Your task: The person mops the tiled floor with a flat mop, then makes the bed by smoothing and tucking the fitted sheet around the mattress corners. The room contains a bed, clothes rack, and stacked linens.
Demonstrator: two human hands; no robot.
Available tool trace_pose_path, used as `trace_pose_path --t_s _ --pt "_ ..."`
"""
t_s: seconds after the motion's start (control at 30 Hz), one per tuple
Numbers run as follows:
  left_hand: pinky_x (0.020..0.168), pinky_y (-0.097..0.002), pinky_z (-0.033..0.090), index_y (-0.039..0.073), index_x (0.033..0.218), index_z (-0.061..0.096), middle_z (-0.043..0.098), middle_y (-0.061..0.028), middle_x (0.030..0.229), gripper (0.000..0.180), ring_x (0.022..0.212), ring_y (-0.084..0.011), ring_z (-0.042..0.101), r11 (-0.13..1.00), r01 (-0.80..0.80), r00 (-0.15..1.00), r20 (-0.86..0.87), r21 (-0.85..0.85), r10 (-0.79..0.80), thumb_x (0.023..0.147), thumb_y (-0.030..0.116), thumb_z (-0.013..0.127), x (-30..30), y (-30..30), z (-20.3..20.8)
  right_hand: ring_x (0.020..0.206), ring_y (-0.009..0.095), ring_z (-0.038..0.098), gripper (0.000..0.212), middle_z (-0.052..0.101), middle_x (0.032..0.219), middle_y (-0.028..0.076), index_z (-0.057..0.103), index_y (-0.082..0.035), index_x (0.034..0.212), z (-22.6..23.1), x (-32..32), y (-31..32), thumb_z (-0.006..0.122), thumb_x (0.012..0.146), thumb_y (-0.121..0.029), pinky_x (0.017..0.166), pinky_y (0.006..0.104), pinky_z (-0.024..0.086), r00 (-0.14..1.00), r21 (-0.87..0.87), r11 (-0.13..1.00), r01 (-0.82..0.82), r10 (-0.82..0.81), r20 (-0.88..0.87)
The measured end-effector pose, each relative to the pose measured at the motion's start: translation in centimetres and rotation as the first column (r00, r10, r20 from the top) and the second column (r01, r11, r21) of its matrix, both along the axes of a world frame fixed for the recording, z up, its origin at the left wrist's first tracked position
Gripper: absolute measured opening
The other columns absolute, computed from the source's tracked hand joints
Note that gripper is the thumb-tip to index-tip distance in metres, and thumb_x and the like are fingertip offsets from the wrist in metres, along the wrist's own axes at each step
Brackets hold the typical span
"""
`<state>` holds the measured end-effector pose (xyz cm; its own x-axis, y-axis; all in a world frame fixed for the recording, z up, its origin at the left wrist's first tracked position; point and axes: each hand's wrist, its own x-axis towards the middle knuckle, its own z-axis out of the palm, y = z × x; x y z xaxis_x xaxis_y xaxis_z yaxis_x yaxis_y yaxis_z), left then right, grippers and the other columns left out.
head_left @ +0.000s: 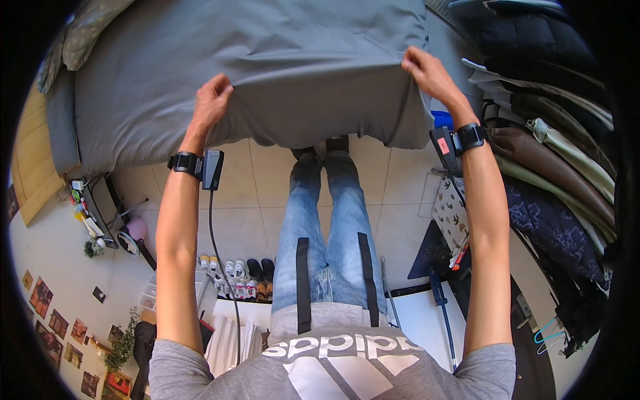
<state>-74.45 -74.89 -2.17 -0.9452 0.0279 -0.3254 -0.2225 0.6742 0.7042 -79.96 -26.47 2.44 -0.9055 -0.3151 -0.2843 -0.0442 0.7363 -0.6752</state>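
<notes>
A grey bed sheet (320, 93) covers the bed before me, its near edge hanging over the side. My left hand (213, 100) is closed on the sheet at the left, thumb and fingers pinching the cloth. Farther right, my right hand (427, 67) pinches the same sheet near its right corner. Between the two hands the cloth is pulled up into a taut ridge, with folds running from each grip. Each wrist wears a black strap with a small dark box, and cables run from the boxes.
Clothes (560, 147) hang in a dense row at the right. A padded tan headboard (40, 153) stands at the left, with a patterned pillow (93, 33) at the far left. Several shoes (243, 277) stand in rows behind my legs. A small table (100, 207) with items is by the wall.
</notes>
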Motion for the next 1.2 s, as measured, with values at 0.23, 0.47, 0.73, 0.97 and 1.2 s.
trace_pose_path --t_s 0.23,0.47,0.73,0.97,1.2 --pt "0.07 -0.0316 0.046 0.0 0.089 0.053 0.057 -0.01 0.074 0.012 0.072 -0.0159 0.052 0.988 -0.157 0.972 -0.176 0.013 0.157 0.091 0.009 0.061 -3.3 0.9 0.0 0.086 0.041 0.064 0.015 0.066 0.086 0.021 0.06 -0.004 0.096 0.0 -3.3 -1.4 0.058 0.093 -0.018 0.074 0.0452 0.05 0.976 0.064 0.993 0.097 -0.083 -0.201" --pt "0.073 -0.0414 0.046 0.0 0.089 0.052 0.06 -0.0203 0.081 0.003 0.08 -0.0398 0.056 0.858 0.501 0.826 0.359 -0.112 -0.435 0.088 0.002 0.049 0.3 2.7 -3.8 0.093 0.044 0.062 0.01 0.067 0.093 0.023 0.058 -0.002 0.094 -3.6 -0.8 -2.6 0.054 0.088 -0.009 0.078 0.0495 0.049 0.996 0.271 0.959 -0.08 0.068 0.055" --pt "0.076 -0.0469 0.047 0.001 0.096 0.051 0.062 -0.0229 0.087 0.014 0.087 -0.0442 0.059 0.985 0.107 0.985 0.147 -0.135 -0.087 0.091 0.013 0.058 3.2 3.2 -6.8 0.092 0.044 0.059 0.016 0.064 0.091 0.024 0.054 0.0 0.095 -8.8 4.0 -1.0 0.06 0.091 -0.015 0.077 0.0492 0.046 0.986 0.115 0.98 0.163 -0.167 0.022" --pt "0.088 -0.0486 0.047 0.003 0.117 0.049 0.063 -0.0254 0.103 0.04 0.1 -0.0444 0.06 0.97 0.119 0.989 0.112 -0.211 -0.097 0.084 0.018 0.066 4.4 6.3 -8.4 0.094 0.032 0.06 0.025 0.061 0.1 0.016 0.059 -0.004 0.106 -12.9 9.1 -0.6 0.066 0.088 -0.021 0.084 0.0409 0.048 0.878 -0.044 0.878 0.477 -0.474 0.068" --pt "0.098 -0.0505 0.043 0.009 0.144 0.032 0.054 -0.0239 0.127 0.085 0.118 -0.0394 0.053 0.904 0.316 0.948 0.062 -0.288 -0.311 0.076 0.03 0.079 4.1 13.4 -7.3 0.125 0.037 0.045 0.069 0.05 0.13 0.02 0.044 -0.012 0.136 -15.4 13.6 6.0 0.075 0.077 -0.029 0.107 0.0474 0.032 0.696 0.362 0.634 0.683 -0.715 -0.063"
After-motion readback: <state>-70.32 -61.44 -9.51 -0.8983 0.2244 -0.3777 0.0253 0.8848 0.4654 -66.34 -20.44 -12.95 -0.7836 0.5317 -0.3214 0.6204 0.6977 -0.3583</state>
